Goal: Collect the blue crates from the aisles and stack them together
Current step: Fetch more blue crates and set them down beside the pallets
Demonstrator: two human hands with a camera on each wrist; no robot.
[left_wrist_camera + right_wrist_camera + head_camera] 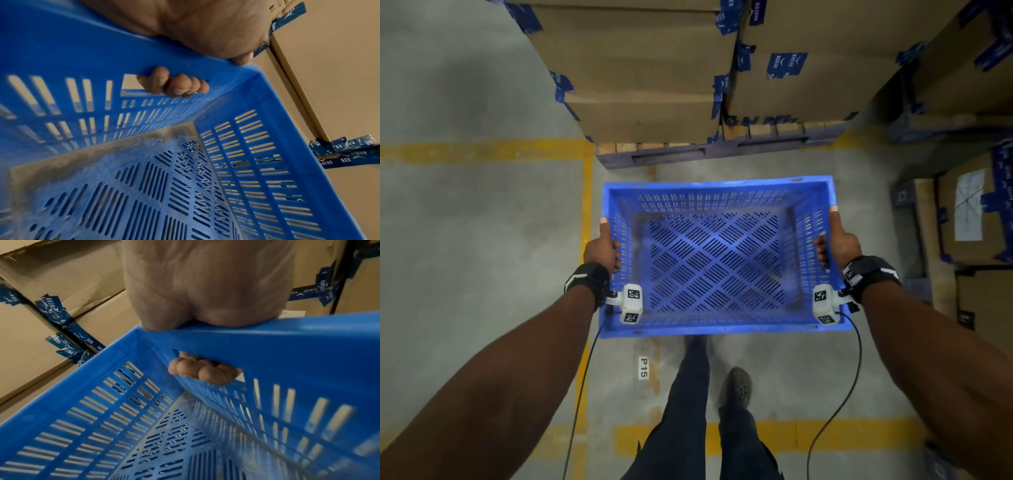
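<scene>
Head view has the blue crate [717, 192] up off the floor, carried between both hands; left hand [601, 251] and right hand [839, 245] each curl fingers [176, 86] through a side handle slot, thumbs laid along the rim; cardboard boxes [640, 68] on a pallet [654, 156] just past the grip.

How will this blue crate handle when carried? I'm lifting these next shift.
The blue crate is probably light: empty, slotted throughout. Likely stiff; its rim looks straight between the left hand and right hand. The grip seems secure, fingers hooked through handle slots.
</scene>
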